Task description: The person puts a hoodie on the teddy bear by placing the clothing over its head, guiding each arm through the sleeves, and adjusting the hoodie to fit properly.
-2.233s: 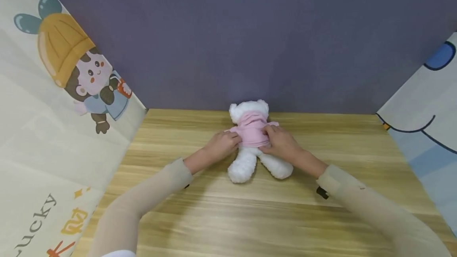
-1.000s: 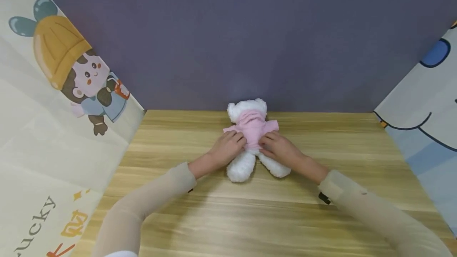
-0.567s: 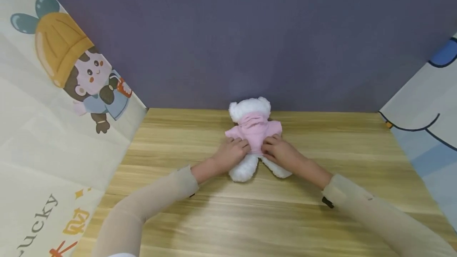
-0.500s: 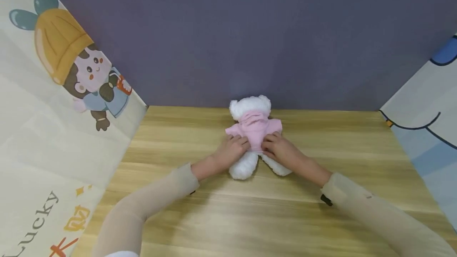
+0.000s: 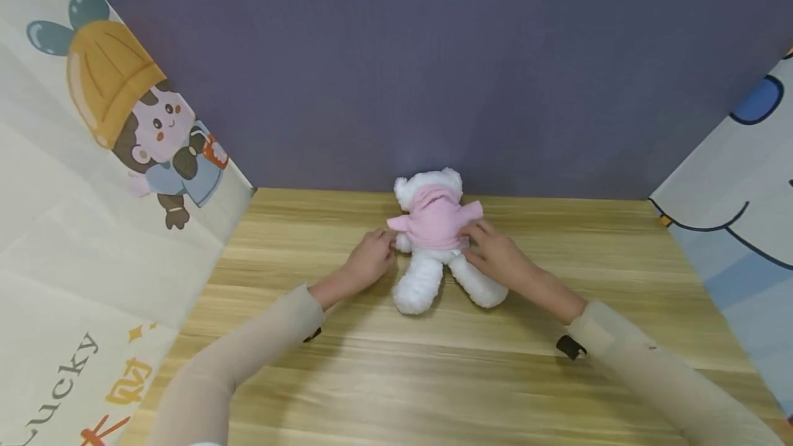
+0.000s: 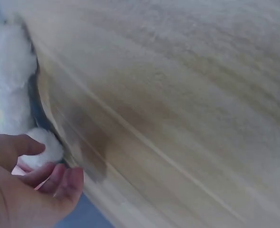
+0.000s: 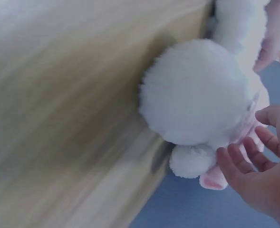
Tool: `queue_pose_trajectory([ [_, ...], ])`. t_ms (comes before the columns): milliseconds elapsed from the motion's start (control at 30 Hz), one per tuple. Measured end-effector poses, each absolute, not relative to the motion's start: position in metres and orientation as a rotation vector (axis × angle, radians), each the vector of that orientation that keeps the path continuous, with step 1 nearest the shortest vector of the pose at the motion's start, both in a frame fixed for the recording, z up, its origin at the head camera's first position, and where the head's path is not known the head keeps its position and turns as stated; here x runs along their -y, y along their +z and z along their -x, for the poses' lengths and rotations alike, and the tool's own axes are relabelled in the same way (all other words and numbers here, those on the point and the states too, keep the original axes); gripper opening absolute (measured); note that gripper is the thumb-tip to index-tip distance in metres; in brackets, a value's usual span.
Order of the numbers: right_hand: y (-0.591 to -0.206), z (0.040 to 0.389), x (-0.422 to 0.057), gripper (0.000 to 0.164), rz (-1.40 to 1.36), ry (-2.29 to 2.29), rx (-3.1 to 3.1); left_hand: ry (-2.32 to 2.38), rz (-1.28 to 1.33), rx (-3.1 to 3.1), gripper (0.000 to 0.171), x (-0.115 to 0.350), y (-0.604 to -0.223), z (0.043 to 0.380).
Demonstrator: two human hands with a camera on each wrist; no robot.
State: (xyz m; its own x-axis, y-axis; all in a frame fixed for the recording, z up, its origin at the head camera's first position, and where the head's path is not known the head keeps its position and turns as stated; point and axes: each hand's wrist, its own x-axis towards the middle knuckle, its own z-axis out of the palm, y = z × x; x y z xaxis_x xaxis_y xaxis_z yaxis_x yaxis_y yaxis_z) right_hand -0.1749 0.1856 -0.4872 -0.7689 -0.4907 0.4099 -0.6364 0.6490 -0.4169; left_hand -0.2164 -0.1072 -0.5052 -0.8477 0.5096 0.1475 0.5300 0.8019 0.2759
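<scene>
A white plush bear [image 5: 418, 284] in a pink shirt [image 5: 434, 222] lies on the wooden table, head toward the back wall and legs toward me. My left hand [image 5: 370, 260] is at the bear's left-side paw [image 5: 403, 243]; its fingers are loosely bent. In the left wrist view, thumb and fingers stand apart in front of that paw [image 6: 47, 149]. My right hand [image 5: 498, 257] is at the right side of the shirt hem. From the right wrist, its fingers [image 7: 235, 161] are spread and relaxed beside the white fur and pink cloth. The bear's face is out of sight.
A dark grey-purple wall [image 5: 434, 74] rises right behind the bear's head. Cartoon-printed panels stand at the left [image 5: 149, 115] and right [image 5: 743, 177]. The wood-grain table [image 5: 396, 377] extends around the bear.
My left hand has let go of the shirt hem and moved left to the paw. The right hand has loosened at the hem. The hem, drawn down earlier, now sits higher.
</scene>
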Motion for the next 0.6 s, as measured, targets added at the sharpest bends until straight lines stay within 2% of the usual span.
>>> queue_pose_trajectory([
  [167, -0.473, 0.179, -0.18, 0.035, -0.861, 0.856, 2.674, -1.006, 0.765, 3.039, 0.028, 0.108, -0.509, 0.233],
  [300, -0.466, 0.184, -0.175, 0.037, -0.809, 0.866, 2.759, -2.03, 0.445, 2.864, 0.033, 0.103, -0.512, 0.239],
  [400, -0.464, 0.188, -0.176, 0.041, -0.75, 0.902, 2.829, -2.707, 0.229, 2.371, 0.019, 0.102, -0.512, 0.238],
  [467, -0.462, 0.192, -0.18, 0.054, -0.696, 0.982, 2.894, -2.929, 0.243, 2.107, 0.019, 0.102, -0.51, 0.236],
  [533, -0.46, 0.195, -0.184, 0.066, -0.629, 1.074, 2.957, -3.011, 0.329, 1.98, 0.026, 0.102, -0.507, 0.232],
  [600, -0.458, 0.198, -0.189, 0.071, -0.569, 1.188, 2.989, -3.027, 0.414, 1.946, 0.032, 0.098, -0.503, 0.229],
])
